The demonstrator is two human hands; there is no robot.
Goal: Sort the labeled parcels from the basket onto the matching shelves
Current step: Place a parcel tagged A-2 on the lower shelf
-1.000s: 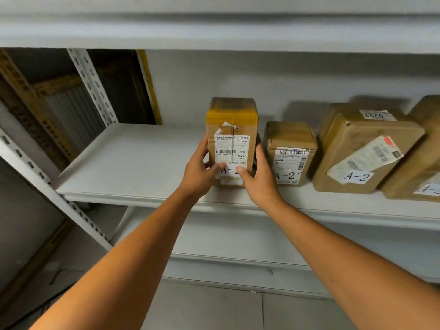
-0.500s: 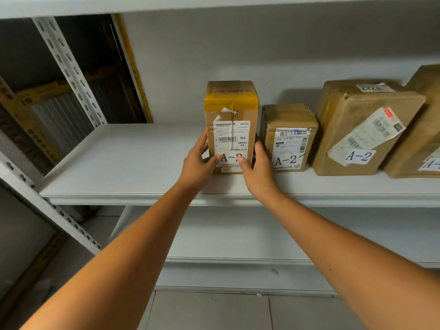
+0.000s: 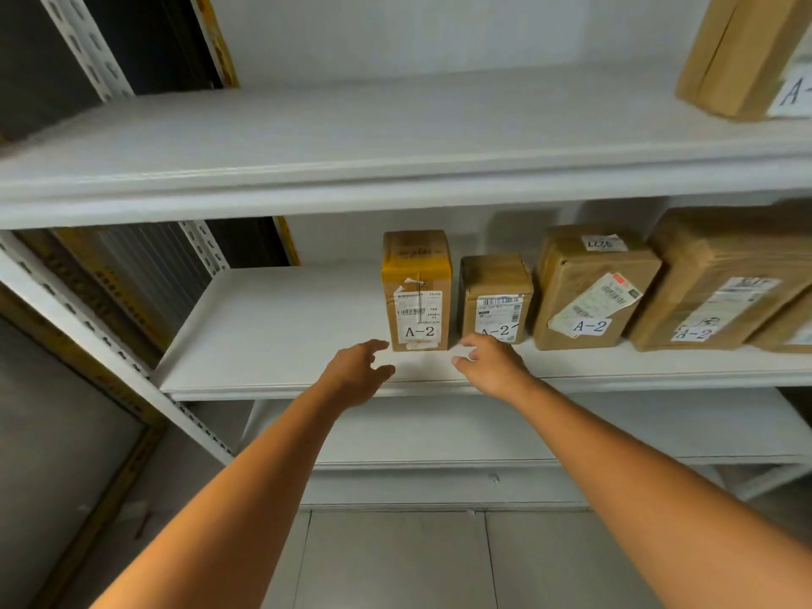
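Note:
A tall brown parcel with yellow tape and an A-2 label stands upright on the middle white shelf. Right of it stand a small A-2 parcel, a larger A-2 parcel and another A-2 parcel. My left hand hovers just in front of and left of the tall parcel, fingers relaxed, holding nothing. My right hand hovers just right of it, in front of the small parcel, also empty. Neither hand touches a parcel. The basket is out of view.
The upper shelf carries one brown parcel at the far right. A lower shelf sits below my arms. A perforated metal upright slants at the left. Grey floor tiles lie below.
Both hands have let go of the tall A-2 parcel and pulled back from it. The view has drawn back and up, and the upper shelf has come into sight.

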